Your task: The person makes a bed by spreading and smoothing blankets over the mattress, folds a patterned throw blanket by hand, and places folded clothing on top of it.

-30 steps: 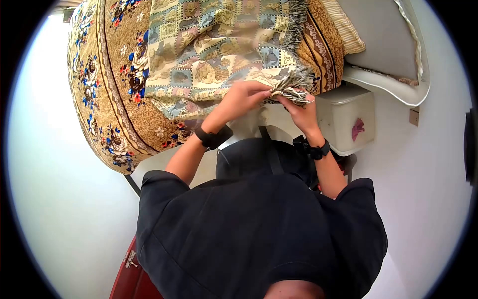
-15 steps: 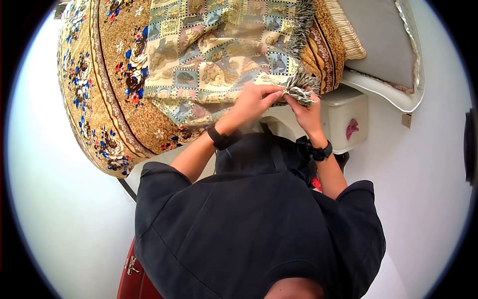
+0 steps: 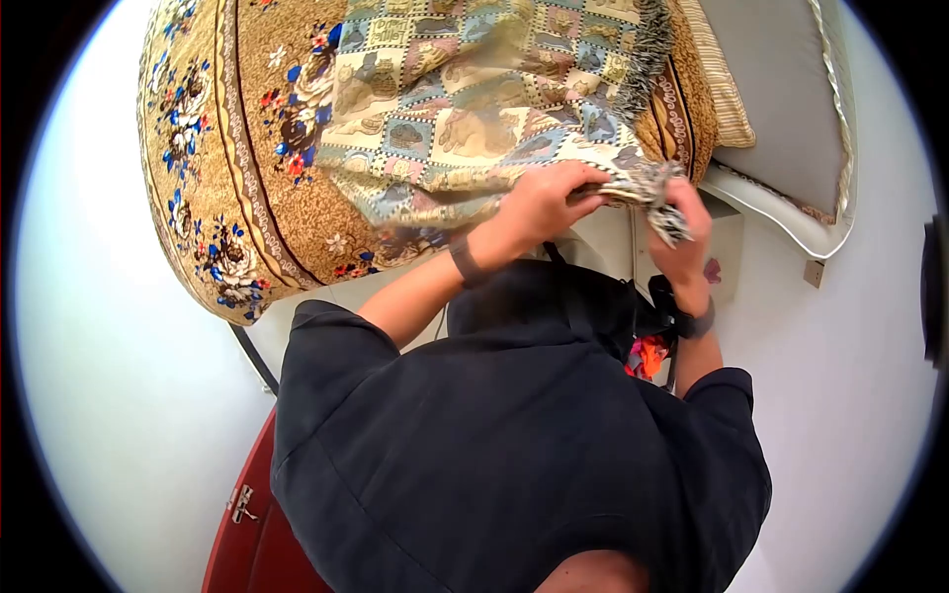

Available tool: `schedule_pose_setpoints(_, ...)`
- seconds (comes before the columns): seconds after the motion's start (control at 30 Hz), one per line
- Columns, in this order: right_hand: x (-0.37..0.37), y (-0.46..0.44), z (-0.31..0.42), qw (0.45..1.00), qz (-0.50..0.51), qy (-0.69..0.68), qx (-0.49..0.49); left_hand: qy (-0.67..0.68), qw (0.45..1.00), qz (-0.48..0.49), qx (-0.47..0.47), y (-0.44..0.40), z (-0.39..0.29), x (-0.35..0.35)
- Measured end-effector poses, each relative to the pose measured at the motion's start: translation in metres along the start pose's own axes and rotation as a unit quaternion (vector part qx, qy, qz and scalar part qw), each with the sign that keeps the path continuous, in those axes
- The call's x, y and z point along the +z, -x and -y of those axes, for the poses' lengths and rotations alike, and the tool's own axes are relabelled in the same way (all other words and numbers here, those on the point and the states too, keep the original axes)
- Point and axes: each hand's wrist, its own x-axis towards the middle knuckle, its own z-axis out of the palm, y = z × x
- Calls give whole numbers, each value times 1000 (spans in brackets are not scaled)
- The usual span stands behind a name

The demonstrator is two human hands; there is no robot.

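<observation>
A woven throw blanket (image 3: pixel 465 128) with animal squares and a dark-and-white fringe lies over the near side of the bed. My left hand (image 3: pixel 549 206) is closed on the blanket's near edge, pinching it between thumb and fingers. To its right, my right hand (image 3: pixel 682 242) is closed around the fringed corner (image 3: pixel 660 193), whose strands stick out below the fingers. The corner is stretched between both hands and a little blurred. Dark bands circle both wrists.
Under the blanket is a brown floral bedspread (image 3: pixel 188 178). A striped pillow (image 3: pixel 720 74) and a grey cushion (image 3: pixel 786 79) lie at the right. A pale box-like cabinet (image 3: pixel 727 252) stands beside the bed. A red door-like panel (image 3: pixel 252 524) is at lower left.
Both hands have moved right and slightly down and are further apart. The fringed corner, bunched between the fingers before, is now drawn out to the right. The view has shifted slightly.
</observation>
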Motion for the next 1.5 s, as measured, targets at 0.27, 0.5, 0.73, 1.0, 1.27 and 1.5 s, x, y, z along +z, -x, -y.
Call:
schedule_pose_setpoints(0.27,-109,-39,39,982,-189,-29,0,-319,939,-97,85,43,51,-131)
schedule_pose_setpoints(0.5,-212,-80,41,907,-415,-64,-26,-506,809,-280,-106,145,113,-197)
schedule_pose_setpoints(0.73,-292,-63,-37,925,-371,-76,34,-316,844,-421,-98,197,120,-218)
schedule_pose_setpoints(1.0,-240,178,-117,850,-62,-138,504,-195,827,-522,-76,255,-24,-249)
schedule_pose_setpoints(1.27,-51,179,-236,697,186,-248,647,-243,782,-279,-501,292,118,-289)
schedule_pose_setpoints(1.5,-109,-209,-200,946,-176,-177,208,-626,692,-306,-188,-25,130,-557)
